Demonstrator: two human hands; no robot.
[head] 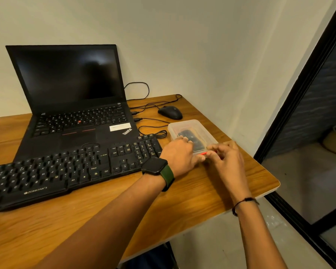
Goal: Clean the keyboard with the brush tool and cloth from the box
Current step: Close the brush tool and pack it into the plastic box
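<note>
Head view: wooden desk (182,206) in a corner, pale wall behind, dark glass panel at 3 o'clock; keyboard (66,171) at 9 o'clock. Clear box (190,131), lid seemingly on, sits at 2 o'clock of the keyboard. Left hand (179,158) and right hand (227,158), fingers curled, both grip its near edge.

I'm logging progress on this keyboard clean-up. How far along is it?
Barely begun. Nothing looks done: the keyboard lies untouched on the desk, with no brush or cloth out. In hand: the left hand and right hand are both at the near end of the clear plastic box, apparently working its red clasp. Left: opening it, taking out the tools, brushing and wiping.
</note>
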